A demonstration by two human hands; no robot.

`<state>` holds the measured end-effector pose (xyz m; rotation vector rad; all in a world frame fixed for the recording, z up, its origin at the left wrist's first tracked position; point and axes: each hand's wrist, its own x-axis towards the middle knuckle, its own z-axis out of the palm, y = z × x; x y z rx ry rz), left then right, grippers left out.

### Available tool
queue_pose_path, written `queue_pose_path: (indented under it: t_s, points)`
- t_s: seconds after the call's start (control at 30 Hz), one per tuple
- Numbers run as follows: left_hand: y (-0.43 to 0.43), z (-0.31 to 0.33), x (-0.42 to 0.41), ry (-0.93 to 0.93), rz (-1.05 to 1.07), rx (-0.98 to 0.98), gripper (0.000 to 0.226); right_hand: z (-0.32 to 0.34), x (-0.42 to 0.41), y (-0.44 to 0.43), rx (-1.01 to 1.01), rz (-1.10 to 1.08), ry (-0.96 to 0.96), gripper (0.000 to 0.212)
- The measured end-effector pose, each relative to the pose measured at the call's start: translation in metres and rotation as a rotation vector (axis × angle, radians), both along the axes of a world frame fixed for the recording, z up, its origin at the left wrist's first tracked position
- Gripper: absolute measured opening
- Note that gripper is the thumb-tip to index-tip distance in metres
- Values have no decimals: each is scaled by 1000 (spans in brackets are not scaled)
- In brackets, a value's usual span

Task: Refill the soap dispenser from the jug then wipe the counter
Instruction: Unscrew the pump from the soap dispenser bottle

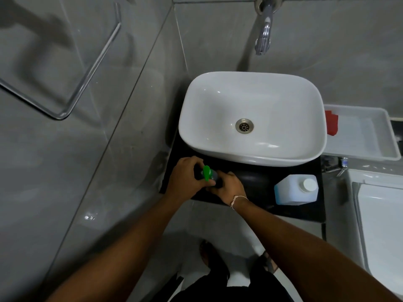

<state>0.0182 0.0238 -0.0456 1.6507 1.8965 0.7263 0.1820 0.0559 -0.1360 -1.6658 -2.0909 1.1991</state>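
Note:
A soap dispenser [208, 174] with a green pump head stands on the black counter [257, 182] at its front left, in front of the white basin [250, 118]. My left hand [185, 177] wraps the bottle from the left. My right hand [227, 186] grips it from the right, fingers near the pump's base. The bottle's body is mostly hidden by both hands. A translucent jug [295, 189] with a white cap and pale blue liquid stands capped on the counter's right end, apart from both hands.
A white tray [383, 138] to the right of the basin holds a red cloth [331, 123]. A chrome tap [265, 29] juts from the wall above the basin. A glass panel [109, 127] stands left of the counter. A white fixture [381, 214] sits at the right.

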Motion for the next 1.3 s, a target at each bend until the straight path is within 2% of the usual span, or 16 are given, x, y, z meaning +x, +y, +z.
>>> queue_pose_path:
  t_s: [0.07, 0.2, 0.27, 0.33, 0.4, 0.47, 0.53, 0.63, 0.7, 0.77, 0.83, 0.9, 1.0, 1.1, 1.3]
  points:
    - [-4, -3, -1, -37, -62, 23, 68, 0, 0, 0, 10, 8, -6, 53]
    - [-5, -5, 1, -30, 3, 33, 46, -2, 0, 0, 32, 9, -28, 56]
    - [-7, -5, 1, -39, 48, 8, 53, -3, 0, 0, 36, 10, -24, 56]
    - [-9, -5, 1, -71, -16, 7, 62, -4, 0, 0, 43, 8, -20, 56]
    - [-9, -9, 1, -85, -55, 15, 57, -5, 0, 0, 48, 9, -30, 56]
    - [-9, -13, 3, -91, 29, 10, 46, -6, 0, 0, 57, 6, -34, 58]
    - [-9, -13, 5, -109, 105, 1, 49, -7, 0, -1, 65, -8, -18, 59]
    - [-8, -13, 7, -160, 21, 7, 60, -9, 0, -1, 70, -10, -8, 58]
    - [-6, -16, 9, -142, 18, 16, 51, -10, 0, 0, 68, -5, -16, 59]
    - [-5, -18, 11, -147, 109, 9, 47, -12, 1, 1, 59, 14, -18, 57]
    - [-5, -17, 14, -200, 149, -18, 57, -13, 1, 0, 53, 30, -6, 53]
    - [-6, -17, 12, -213, 90, -19, 65, -13, 2, 0, 57, 18, 12, 54]
    - [-6, -18, 10, -158, 25, 4, 46, -13, 2, 0, 72, 5, -5, 59]
    - [-6, -18, 15, -138, 154, 13, 34, -15, 1, 1, 66, 6, -18, 55]
    - [-8, -17, 24, -40, 350, 49, 36, -16, 0, 1, 64, 3, -17, 55]
